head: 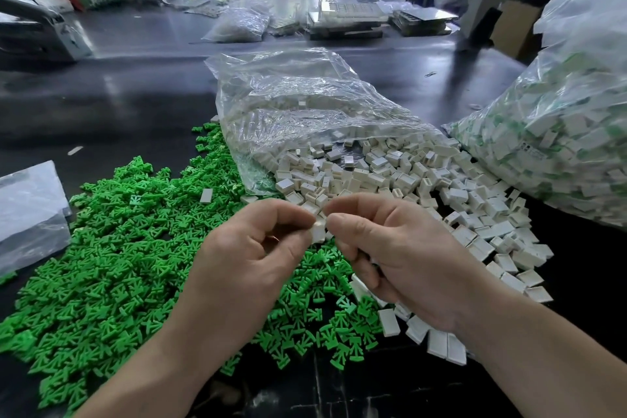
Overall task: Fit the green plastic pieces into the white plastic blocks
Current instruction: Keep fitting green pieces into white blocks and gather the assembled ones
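Your fingertips (341, 225) meet in the middle of the view. The thumb and forefinger of your left hand (251, 258) and those of your right hand (400, 254) pinch one small white block (318, 232) between them, gripping it from opposite sides. The other fingers of your right hand are curled in toward the palm, and you cannot tell whether they hold anything more. Nor can you tell whether a green piece already sits in the block. You hold it in the air above the place where the two heaps meet.

To your left, the green pieces (112, 248) lie in a broad loose heap on the dark table (135, 95), with one stray white piece (206, 195) resting on top of them. To your right, the white blocks (407, 180) spill from the mouth of a clear plastic bag (298, 102) lying on its side. They run in a band toward the near right, under your right wrist. Farther right stands a large full bag (573, 132) of white blocks with green showing among them. At the left edge lies a flat clear bag (29, 210).
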The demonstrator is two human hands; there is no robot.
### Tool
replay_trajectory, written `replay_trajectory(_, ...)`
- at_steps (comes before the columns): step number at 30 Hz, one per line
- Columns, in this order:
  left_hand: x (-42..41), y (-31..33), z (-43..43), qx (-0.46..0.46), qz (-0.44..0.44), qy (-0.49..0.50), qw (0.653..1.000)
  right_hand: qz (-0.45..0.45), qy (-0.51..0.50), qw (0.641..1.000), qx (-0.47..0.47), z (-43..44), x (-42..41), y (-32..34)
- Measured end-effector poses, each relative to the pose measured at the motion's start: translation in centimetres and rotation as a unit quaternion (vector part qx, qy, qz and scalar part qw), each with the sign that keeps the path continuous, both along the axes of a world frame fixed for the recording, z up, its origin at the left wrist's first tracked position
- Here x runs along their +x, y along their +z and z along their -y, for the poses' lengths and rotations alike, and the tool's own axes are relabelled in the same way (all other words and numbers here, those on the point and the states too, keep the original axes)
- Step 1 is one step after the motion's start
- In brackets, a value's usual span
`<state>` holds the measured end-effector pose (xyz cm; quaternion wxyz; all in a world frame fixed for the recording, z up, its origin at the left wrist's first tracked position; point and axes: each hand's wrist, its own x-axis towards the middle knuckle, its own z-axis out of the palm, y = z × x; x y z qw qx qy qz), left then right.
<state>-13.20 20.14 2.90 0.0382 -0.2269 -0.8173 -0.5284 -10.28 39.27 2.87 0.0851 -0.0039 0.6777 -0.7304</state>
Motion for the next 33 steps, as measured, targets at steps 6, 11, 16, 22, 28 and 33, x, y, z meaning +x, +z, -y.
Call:
replay_trajectory(6,0.9,0.9,0.3,0.032,0.039,-0.032,0.998,0.003,0.026,1.000,0.003,0.7,0.5,0.5)
replay_trajectory(11,0.5,1.1,2.5,-0.357,-0.056,0.001,0.933,0.050,-0.037,0.994,-0.095,-0.2,0.2,1.3)
replay_trajectory(16,0.5,-0.2,1.9,-0.440,-0.126,-0.021,0.889,0.060,-0.038,0.992,-0.105,-0.2,-0.1,0.9)
replay_trajectory(22,-0.3,-0.5,1.9,-0.393,-0.182,-0.041,0.900,0.060,-0.029,0.993,-0.100,0.0,0.0,0.7)
replay_trajectory(28,-0.5,-0.7,1.6,-0.330,-0.183,0.007,0.926,0.059,-0.028,0.994,-0.093,-0.2,-0.1,0.6)
replay_trajectory(33,-0.4,-0.9,1.7,-0.160,-0.051,0.032,0.985,0.050,-0.010,0.995,-0.089,-0.1,0.0,0.7)
